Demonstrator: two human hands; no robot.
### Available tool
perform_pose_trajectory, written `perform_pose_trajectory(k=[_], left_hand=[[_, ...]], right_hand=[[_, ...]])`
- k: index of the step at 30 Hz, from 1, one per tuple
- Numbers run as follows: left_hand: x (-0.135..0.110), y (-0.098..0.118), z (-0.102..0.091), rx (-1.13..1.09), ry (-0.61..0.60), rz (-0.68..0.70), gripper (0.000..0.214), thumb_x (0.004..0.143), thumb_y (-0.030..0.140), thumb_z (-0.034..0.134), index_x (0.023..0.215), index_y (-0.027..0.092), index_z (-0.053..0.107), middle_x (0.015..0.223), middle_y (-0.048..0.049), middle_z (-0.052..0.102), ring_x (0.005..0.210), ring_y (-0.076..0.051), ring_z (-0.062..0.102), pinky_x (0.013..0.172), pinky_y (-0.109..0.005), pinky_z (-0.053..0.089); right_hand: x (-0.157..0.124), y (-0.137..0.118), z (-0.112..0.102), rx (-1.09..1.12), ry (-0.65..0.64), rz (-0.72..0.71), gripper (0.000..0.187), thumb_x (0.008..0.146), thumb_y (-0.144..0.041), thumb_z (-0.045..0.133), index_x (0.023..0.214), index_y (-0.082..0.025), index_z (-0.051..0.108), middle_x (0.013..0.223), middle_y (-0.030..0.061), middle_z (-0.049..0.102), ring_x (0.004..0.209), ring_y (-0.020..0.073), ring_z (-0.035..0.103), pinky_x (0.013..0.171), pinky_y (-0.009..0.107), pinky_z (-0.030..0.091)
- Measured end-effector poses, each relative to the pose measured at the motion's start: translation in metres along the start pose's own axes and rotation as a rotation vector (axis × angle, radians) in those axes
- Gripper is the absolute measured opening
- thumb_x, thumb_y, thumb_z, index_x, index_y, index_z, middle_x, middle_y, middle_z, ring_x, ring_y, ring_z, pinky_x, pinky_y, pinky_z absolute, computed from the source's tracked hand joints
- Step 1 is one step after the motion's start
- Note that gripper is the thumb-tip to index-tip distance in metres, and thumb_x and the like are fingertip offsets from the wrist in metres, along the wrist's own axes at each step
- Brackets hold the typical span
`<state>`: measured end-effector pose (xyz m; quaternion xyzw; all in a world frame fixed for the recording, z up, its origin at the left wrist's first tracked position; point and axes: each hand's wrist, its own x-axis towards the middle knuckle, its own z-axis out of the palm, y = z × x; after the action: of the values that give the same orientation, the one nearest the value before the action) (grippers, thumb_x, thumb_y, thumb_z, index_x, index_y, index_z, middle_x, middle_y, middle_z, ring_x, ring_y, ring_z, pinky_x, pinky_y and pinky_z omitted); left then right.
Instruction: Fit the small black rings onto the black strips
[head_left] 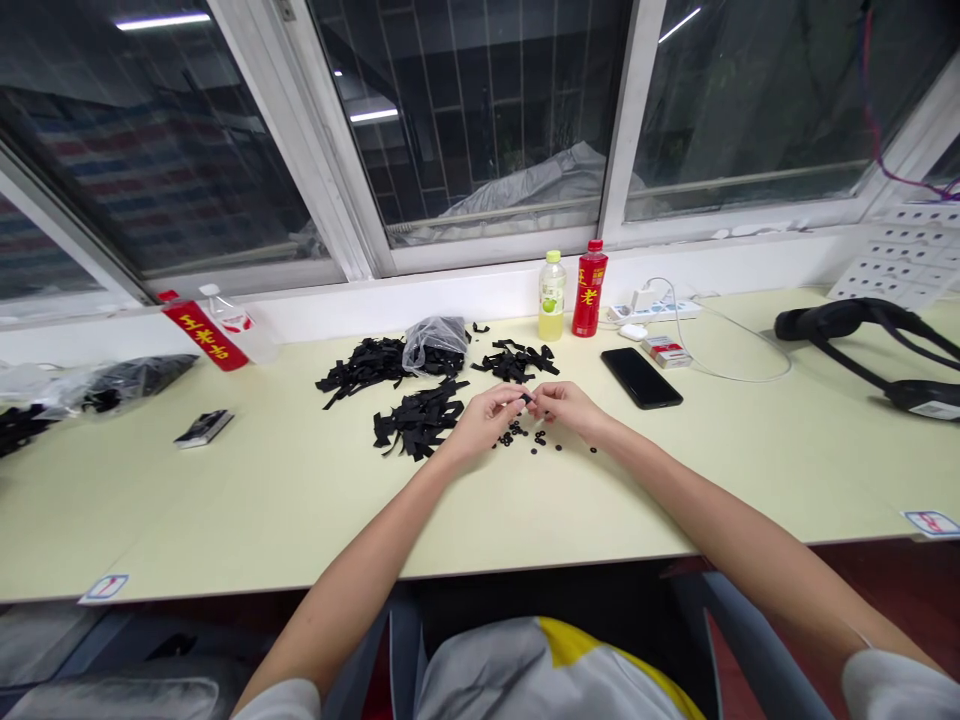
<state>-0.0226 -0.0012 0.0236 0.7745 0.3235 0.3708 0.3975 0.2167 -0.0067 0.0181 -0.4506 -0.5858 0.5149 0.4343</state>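
My left hand (491, 415) and my right hand (566, 408) meet above the table, fingers pinched close together. Between their fingertips is a small black piece (526, 398); it looks like a strip or ring, too small to tell which. Just below the hands lie several small black rings (514, 434) scattered on the tabletop. A pile of short black fabric strips (420, 418) sits left of my left hand. Beyond my hands is a smaller heap of black strips (516, 360). Farther back left, a larger heap of strips (367, 365) touches a clear plastic bag (435, 345).
A black phone (641, 378) lies right of my hands, near a cigarette-type box (666, 351) and a power strip (660, 311). A yellow drink bottle (552, 298) and a red bottle (590, 290) stand by the wall. A black headset (870, 350) rests at far right.
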Motion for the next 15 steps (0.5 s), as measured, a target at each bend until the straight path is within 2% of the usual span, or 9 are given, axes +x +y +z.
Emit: perform_pose_trajectory(k=[2,5,7,11,15], left_hand=[[0.002,-0.005,-0.001,0.007,0.016,-0.044,0.055,0.121,0.066,0.078,0.114,0.016,0.099,0.139,-0.0219,0.091,0.126,-0.033,0.078,0.109,-0.042,0.064],[0.005,-0.015,-0.003,0.012,0.088,-0.177,0.062,0.116,0.077,0.081,0.121,0.018,0.098,0.122,-0.0165,0.091,0.103,-0.028,0.075,0.095,-0.039,0.063],[0.008,-0.021,-0.004,0.006,0.136,-0.236,0.065,0.111,0.082,0.084,0.119,0.019,0.097,0.11,-0.0124,0.088,0.097,-0.027,0.073,0.09,-0.037,0.063],[0.011,-0.027,-0.007,-0.002,0.191,-0.234,0.055,0.109,0.075,0.088,0.11,0.021,0.093,0.102,-0.0087,0.084,0.095,-0.027,0.072,0.089,-0.037,0.062],[0.012,-0.029,-0.007,0.001,0.202,-0.223,0.043,0.109,0.064,0.086,0.105,0.021,0.089,0.097,-0.0069,0.08,0.088,-0.024,0.065,0.081,-0.034,0.056]], right_hand=[[0.003,0.002,-0.005,-0.134,0.069,-0.051,0.021,0.09,-0.04,0.093,0.081,-0.026,0.081,0.084,0.0053,0.084,0.081,0.0253,0.073,0.081,0.039,0.059],[0.007,0.003,-0.017,-0.362,0.232,-0.109,0.006,0.095,-0.026,0.086,0.09,-0.026,0.084,0.093,0.0067,0.09,0.091,0.0294,0.08,0.089,0.04,0.061],[0.01,0.003,-0.026,-0.522,0.273,-0.112,0.012,0.098,-0.016,0.083,0.091,-0.026,0.085,0.102,0.0086,0.094,0.098,0.0298,0.084,0.095,0.039,0.061],[0.011,0.004,-0.032,-0.706,0.202,-0.083,0.02,0.104,-0.008,0.081,0.096,-0.023,0.091,0.112,0.0115,0.097,0.105,0.0297,0.087,0.097,0.037,0.062],[0.009,0.009,-0.024,-0.751,0.107,-0.187,0.019,0.107,-0.009,0.085,0.105,-0.023,0.097,0.115,0.0118,0.095,0.111,0.0321,0.087,0.104,0.039,0.064]])
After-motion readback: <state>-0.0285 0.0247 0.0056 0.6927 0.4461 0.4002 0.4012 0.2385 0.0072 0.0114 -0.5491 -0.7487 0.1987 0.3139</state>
